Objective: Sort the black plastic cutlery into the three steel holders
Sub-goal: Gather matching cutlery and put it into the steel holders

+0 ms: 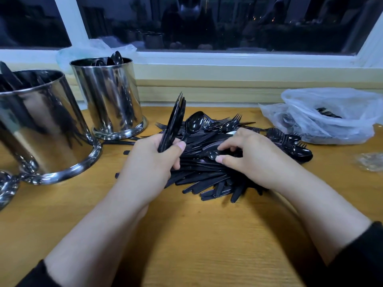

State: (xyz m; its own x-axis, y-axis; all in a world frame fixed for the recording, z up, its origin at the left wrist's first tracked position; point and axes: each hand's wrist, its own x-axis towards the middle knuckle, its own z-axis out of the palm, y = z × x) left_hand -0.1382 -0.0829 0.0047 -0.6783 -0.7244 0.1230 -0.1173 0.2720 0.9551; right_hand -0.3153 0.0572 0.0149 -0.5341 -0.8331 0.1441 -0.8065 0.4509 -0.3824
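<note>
The third steel holder (6, 189) is cut off at the left edge, so only a shiny bit shows. The big holder (41, 125) is cut off too. The cutlery inside the plastic bag (331, 117) is too blurry to tell apart.

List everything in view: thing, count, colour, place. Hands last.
steel holders: two whole, a third cut off at the left edge; silver; table's left
cutlery pile: one, black, table centre
fork bundle: one, black, upright in the left hand
plastic bag: one, clear, table's right, some cutlery inside
table: one, wooden
window: one, dark, white frame, behind the table
left hand: grips the fork bundle
right hand: fingers curled on the pile, pinching a spoon
</note>
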